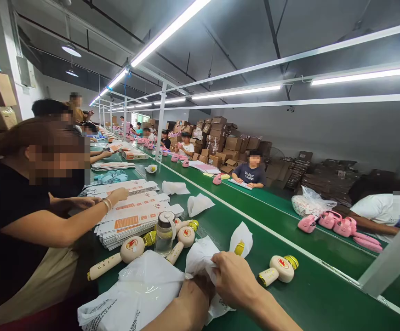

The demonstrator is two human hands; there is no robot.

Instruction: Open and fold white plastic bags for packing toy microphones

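White plastic bag (203, 259) material is gripped at the near edge of the green desk (310, 294), directly in front of the wearer. The right hand (236, 280) is closed over a bunched fold of the bag, in full grip; the left hand (195, 287) is pressed against the same bag from the left, largely hidden by the plastic, so its closure cannot be determined. A gold-tipped part (239, 248) protrudes from the bag, which suggests that an item is only partly enclosed. One cream mallet-shaped item (278, 269) with a red emblem and gold cap lies unbagged just right of the hands, and further such items (131, 250) lie to the left beside a clear jar (164, 233); bagging is therefore judged incomplete. A larger white bag (134, 294) lies at lower left. Flat printed cartons (134, 216) with orange panels are handled by a neighbouring person's hand (119, 195); their print is too small to read. On a shirt (251, 174) across the desk, lettering resembling "Vintage" is faintly visible.
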